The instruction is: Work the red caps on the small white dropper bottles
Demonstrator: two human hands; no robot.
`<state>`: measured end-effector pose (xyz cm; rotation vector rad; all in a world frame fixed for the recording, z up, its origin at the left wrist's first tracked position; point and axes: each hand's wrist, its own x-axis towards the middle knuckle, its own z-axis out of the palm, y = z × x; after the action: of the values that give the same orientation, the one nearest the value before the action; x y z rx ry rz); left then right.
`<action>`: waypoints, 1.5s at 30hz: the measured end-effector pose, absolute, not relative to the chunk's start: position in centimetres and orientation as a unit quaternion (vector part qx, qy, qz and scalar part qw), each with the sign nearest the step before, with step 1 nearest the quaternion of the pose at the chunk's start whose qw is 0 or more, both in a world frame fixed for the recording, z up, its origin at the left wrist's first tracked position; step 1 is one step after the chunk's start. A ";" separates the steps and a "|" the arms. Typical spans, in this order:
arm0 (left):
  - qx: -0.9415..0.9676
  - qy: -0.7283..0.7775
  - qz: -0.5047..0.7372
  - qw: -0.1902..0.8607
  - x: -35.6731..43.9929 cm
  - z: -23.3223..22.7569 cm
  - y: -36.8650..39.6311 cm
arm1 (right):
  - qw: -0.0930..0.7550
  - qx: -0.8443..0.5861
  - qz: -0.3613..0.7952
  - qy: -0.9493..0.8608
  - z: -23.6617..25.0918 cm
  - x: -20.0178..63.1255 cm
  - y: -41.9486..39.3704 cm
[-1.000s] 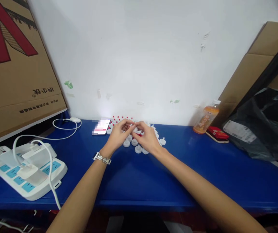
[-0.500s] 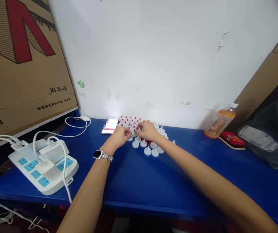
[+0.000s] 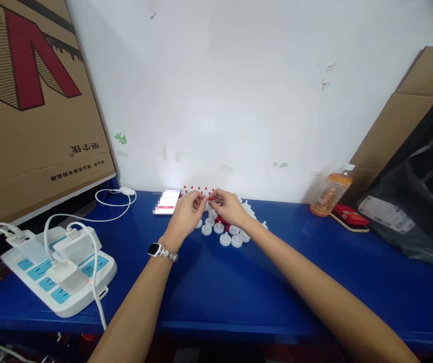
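White round nozzle caps (image 3: 225, 239) with thin spouts lie in a cluster under and around my hands, most of them in front of and beyond my right wrist. Small red caps (image 3: 220, 220) lie loose among them. Behind my fingers stand several white nozzle caps with red tips (image 3: 191, 189). My left hand (image 3: 187, 214), with a watch on its wrist, is closed in a pinch; what it holds is hidden. Close against it, my right hand (image 3: 229, 206) pinches a small red cap (image 3: 211, 198) between thumb and fingers.
A lit phone (image 3: 167, 201) lies left of the caps. A white power strip (image 3: 65, 307) with chargers and cables sits at the table's left. To the right are an orange drink bottle (image 3: 331, 194), a red packet (image 3: 351, 215) on another phone and a dark plastic bag (image 3: 420, 201). A large carton (image 3: 42, 136) stands left.
My hands have come together, fingertips nearly touching, and a red cap now shows at my right fingers. The whole view has shifted slightly.
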<state>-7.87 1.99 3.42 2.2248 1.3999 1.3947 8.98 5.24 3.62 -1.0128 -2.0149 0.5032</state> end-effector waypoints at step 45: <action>0.720 0.609 0.330 0.033 -9.7 1.6 4.0 | 0.295 -0.422 0.138 -0.846 2.6 7.1 7.3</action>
<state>-9.74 4.00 1.56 2.2159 1.8756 1.0156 7.09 7.33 2.62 -1.1233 -2.2510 0.3665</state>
